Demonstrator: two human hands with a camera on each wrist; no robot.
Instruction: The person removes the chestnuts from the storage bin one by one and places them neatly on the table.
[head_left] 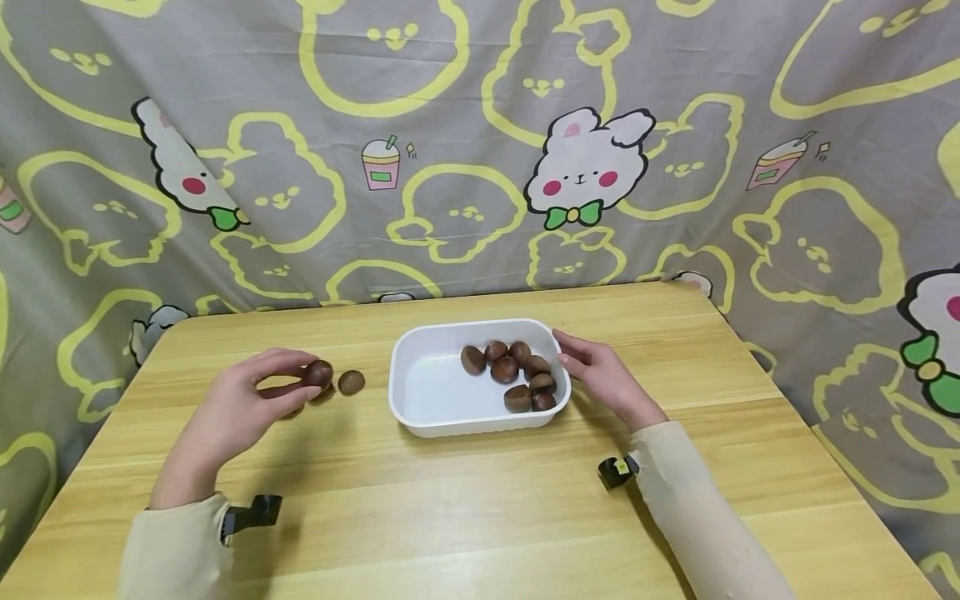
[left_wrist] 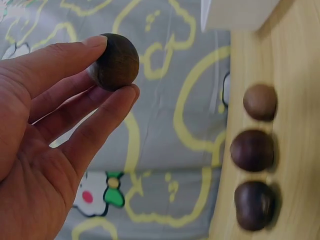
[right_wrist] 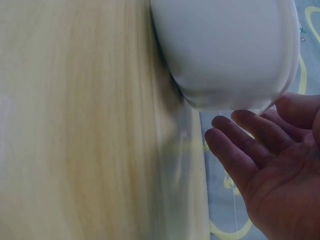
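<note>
My left hand [head_left: 232,400] pinches a brown chestnut [head_left: 318,374] above the left side of the table, thumb and fingertips around it. The same chestnut [left_wrist: 118,62] shows raised in the left wrist view. Below it three more chestnuts lie in a row on the wood, one chestnut [head_left: 351,382] plainly visible and two partly behind the hand. A white plastic tray [head_left: 427,429] stands mid-table, with several chestnuts [head_left: 504,369] gathered in its right half. My right hand [head_left: 603,379] touches the tray's right side, its fingers [right_wrist: 232,150] extended and loose beside the outer wall.
The wooden table [head_left: 480,517] ends at the back against a grey curtain [head_left: 465,83] printed with yellow outlines and white rabbits. Dark camera mounts [head_left: 253,515] sit at both wrists.
</note>
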